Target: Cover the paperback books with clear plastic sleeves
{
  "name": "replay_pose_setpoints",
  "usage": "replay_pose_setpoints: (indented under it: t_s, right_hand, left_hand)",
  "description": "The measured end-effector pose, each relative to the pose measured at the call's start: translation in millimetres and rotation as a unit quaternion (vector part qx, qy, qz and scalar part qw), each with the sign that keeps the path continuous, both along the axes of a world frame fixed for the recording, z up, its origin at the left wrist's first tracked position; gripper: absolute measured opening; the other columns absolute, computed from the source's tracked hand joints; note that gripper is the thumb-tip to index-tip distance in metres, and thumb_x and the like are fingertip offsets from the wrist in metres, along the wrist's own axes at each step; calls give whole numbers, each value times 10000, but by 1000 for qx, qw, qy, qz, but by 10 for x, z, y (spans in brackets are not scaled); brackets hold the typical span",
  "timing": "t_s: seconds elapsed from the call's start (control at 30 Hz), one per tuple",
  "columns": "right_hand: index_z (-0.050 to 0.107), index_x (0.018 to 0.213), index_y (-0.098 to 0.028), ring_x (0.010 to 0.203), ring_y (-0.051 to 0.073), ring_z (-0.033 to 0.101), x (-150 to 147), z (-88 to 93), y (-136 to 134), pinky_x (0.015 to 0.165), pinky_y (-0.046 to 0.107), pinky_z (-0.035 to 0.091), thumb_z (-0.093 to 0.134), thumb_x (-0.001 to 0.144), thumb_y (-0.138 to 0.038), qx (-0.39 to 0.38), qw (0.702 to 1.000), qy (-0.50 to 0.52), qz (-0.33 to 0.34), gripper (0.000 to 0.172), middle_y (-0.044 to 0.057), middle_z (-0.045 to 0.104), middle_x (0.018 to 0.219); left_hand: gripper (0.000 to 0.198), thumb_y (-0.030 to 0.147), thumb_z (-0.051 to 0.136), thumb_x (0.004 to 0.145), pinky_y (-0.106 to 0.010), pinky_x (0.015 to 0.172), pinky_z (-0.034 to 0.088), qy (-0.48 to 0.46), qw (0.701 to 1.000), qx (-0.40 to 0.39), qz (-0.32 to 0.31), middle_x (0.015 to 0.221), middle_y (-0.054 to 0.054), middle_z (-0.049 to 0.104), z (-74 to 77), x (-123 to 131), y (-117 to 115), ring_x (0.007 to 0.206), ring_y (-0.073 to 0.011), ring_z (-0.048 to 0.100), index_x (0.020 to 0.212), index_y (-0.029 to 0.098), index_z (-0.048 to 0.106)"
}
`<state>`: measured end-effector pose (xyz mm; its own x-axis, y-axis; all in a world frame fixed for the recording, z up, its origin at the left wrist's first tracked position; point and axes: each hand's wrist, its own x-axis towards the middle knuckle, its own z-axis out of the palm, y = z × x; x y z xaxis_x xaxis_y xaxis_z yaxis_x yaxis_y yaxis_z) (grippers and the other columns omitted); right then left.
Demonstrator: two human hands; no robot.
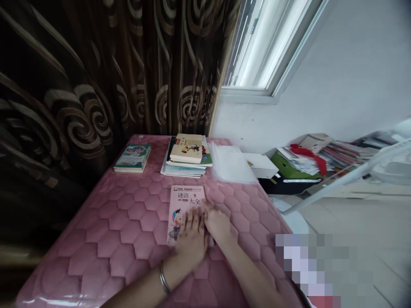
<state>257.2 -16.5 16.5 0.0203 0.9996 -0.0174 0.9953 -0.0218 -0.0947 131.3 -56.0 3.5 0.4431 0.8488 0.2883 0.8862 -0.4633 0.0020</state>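
A thin pink-covered book (pixel 186 204) with Chinese characters and a cartoon figure lies closed on the pink hexagon-patterned table cover (pixel 131 222). My left hand (pixel 192 234), with a silver bangle at its wrist, rests palm down on the book's lower part, fingers spread. Beside it, my right hand (pixel 217 222) touches the book's right edge, its index finger stretched out over the cover. My left hand hides part of the book's lower right, and some right-hand fingers are partly out of sight.
Farther back sit a stack of books (pixel 188 149), a green-covered book pile (pixel 133 157) and white translucent sheets (pixel 233 162). A dark patterned curtain (pixel 144 77) hangs behind. Right of the table are a white box (pixel 261 164), a green bag (pixel 290 167) and a white slanted rail (pixel 340 179).
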Motion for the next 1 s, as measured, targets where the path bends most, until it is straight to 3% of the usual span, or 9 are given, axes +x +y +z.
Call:
replay_pose_setpoints:
  t_s: [0.1,0.3,0.4,0.5,0.67,0.77,0.83,0.9,1.0]
  right_hand:
    - [445,1383,-212,767,212,709,7,-14,-7,666,283,532,376,933,-212,4,1000,2,4,456,117,732,881]
    - [451,1379,-195,748,218,705,-10,-16,-29,666,293,528,401,916,-183,2,1000,4,3,466,125,724,849]
    - [439,1387,-172,832,216,690,-29,14,-23,720,301,519,392,904,-140,19,1000,-2,24,486,158,699,1012]
    - [451,1379,-163,905,224,670,-35,54,26,749,309,504,360,926,-164,66,996,-12,59,462,184,628,1184]
    - [470,1365,-141,773,231,689,-42,115,189,658,301,491,339,933,-159,51,996,-26,64,452,147,704,943]
    - [475,1358,-154,782,239,694,-73,102,255,628,302,495,344,918,-123,34,998,-18,47,460,148,698,978]
    - [489,1343,-154,802,239,692,-86,78,264,637,311,504,318,945,-169,41,999,5,25,434,158,684,1032]
    - [514,1317,-142,879,237,677,-65,58,250,701,317,510,319,961,-225,58,998,35,6,414,170,659,1096]
    - [558,1265,-113,1065,249,607,52,53,208,865,324,471,455,909,-238,71,994,82,-13,391,180,613,1196]
  left_hand:
    - [602,391,387,918,-429,1128,284,-9,996,-22,-86,1538,-102,270,-14,-117,-157,1409,-257,246,1455,134,294]
    - [609,339,350,932,-424,1111,319,-22,998,-51,-4,1557,-94,204,-1,-611,-323,1422,-240,216,1491,168,182]
    - [622,282,369,912,-459,1127,285,-17,998,-57,26,1557,-76,214,-29,-677,-397,1420,-237,223,1495,197,170]
    - [613,266,393,891,-512,1138,235,-6,997,-67,39,1549,-62,242,-12,-663,-434,1413,-249,245,1482,245,229]
    - [563,263,399,886,-556,1123,239,-7,997,-71,37,1513,-75,332,104,-624,-397,1372,-263,334,1444,250,329]
    - [460,306,387,907,-567,1119,246,-18,995,-84,60,1451,-103,435,188,-490,-272,1311,-280,423,1345,206,488]
    - [439,343,396,911,-512,1109,304,-30,993,-104,46,1421,-103,474,209,-349,-158,1316,-279,416,1293,180,542]
    - [514,385,407,906,-504,1111,305,-45,993,-109,2,1487,-90,383,184,-218,-54,1372,-286,326,1375,179,448]
    - [610,409,372,916,-556,1144,188,-50,992,-105,-44,1562,-87,195,94,-113,24,1428,-295,179,1473,190,256]
